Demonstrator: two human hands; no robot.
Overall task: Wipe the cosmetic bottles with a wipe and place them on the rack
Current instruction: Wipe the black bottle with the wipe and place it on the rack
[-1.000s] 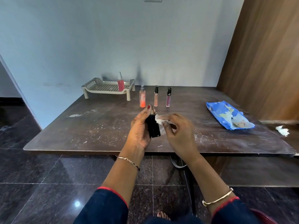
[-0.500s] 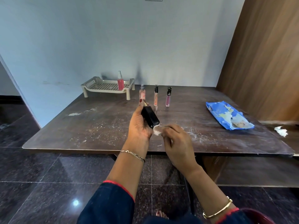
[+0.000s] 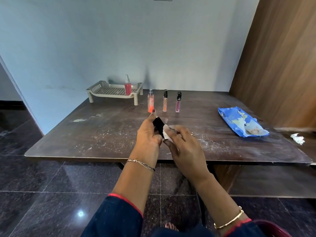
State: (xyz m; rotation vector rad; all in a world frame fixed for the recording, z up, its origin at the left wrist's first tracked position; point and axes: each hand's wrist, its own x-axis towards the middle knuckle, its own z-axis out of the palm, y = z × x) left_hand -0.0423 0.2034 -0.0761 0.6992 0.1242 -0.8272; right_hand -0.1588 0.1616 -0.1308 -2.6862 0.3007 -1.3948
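Single head-worn view — forward and down over the table (image 3: 102,129).

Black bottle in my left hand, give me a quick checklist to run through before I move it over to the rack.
1. Grip: the left hand grips the black bottle: ok.
2. Wipe on it: the right hand pinches the wipe against the bottle's lower end: ok.
3. Wiped all round: the hands hide much of it: cannot tell.
4. Room on the rack: only the red bottle stands there, at its right side: ok.
5. Way there: the spray bottle stands just beyond the left thumb; the gap between them: cannot tell.
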